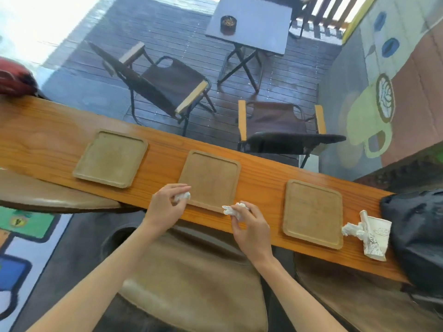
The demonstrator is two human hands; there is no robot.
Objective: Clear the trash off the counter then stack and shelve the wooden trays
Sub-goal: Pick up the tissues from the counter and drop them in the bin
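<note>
along the long orange-brown wooden counter (259,188) lie three square, shallow wooden trays with raised rims, side by side and well apart. the left tray (110,158) and the right tray (313,213) hold nothing that shows; the middle tray (211,179) is bare inside too, with both hands working at its near edge. the left hand (165,207) curls its fingers round a small crumpled white tissue wad (182,196), held right at the tray's near-left corner. the right hand (249,226) pinches a second crumpled white tissue (233,209) between thumb and fingers at the tray's near-right corner, the paper sticking out to the left — whether it touches the rim cannot be told. further right, just beside the right tray, a crushed white paper cup with dark line print (374,238) lies on its side on the counter with another crumpled white tissue piece (352,230) against its near-left end. a black bag (417,233) sits at the counter's right end, next to the cup. beyond the counter stand dark folding chairs and a small dark table carrying a round ashtray (228,23) — it has butts in it.
</note>
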